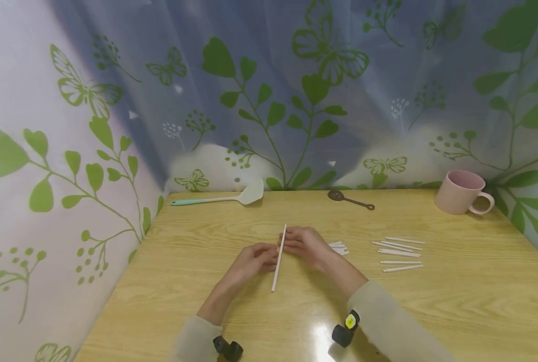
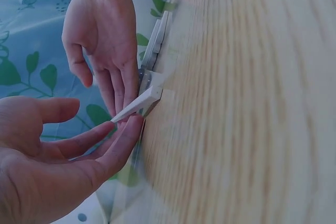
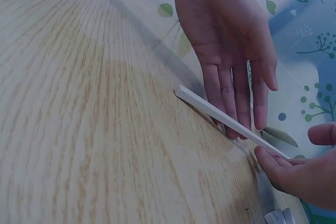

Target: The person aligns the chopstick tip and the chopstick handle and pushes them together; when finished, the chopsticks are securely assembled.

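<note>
A slim white stick (image 1: 279,259) lies lengthwise between the two hands, its near end pointing toward the person. From the left, the left hand (image 1: 254,259) reaches it with fingers mostly straight and fingertips at its side. Opposite, the right hand (image 1: 306,245) has its extended fingertips beside the stick's far part. In the left wrist view, the stick (image 2: 139,103) runs between the left fingertips and the right hand (image 2: 107,40). The right wrist view shows the left palm (image 3: 226,40) turned outward behind the stick (image 3: 226,119). Whether it rests fully on the table cannot be told.
Several white sticks (image 1: 397,254) lie spread at the right; another bunch (image 1: 340,248) sits partly behind the right forearm. Along the table's back edge are a spatula (image 1: 248,194), a brown spoon (image 1: 350,200) and a pink mug (image 1: 459,193). A patterned curtain hangs behind.
</note>
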Available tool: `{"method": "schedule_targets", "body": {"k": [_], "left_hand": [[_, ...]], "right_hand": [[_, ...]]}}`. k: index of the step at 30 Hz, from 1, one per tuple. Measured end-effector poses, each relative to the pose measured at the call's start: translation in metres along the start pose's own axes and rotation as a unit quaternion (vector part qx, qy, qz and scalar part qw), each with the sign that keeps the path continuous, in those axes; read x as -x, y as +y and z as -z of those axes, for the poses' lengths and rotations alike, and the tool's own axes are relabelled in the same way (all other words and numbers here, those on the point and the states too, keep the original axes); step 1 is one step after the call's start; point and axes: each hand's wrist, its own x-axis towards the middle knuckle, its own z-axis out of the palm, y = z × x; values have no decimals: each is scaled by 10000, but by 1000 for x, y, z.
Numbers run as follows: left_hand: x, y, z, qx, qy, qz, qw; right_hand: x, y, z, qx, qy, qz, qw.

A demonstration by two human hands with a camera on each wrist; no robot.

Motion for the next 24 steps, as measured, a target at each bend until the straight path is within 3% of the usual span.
{"method": "schedule_targets", "body": {"k": [9,24], "left_hand": [[-1,-1,-2,53,98,-176,9998],[-2,-3,-2,58,236,-165,9996]], "right_hand": [[1,-1,2,-103,-44,-17,9999],[2,3,-1,497,-203,200,9984]]}}
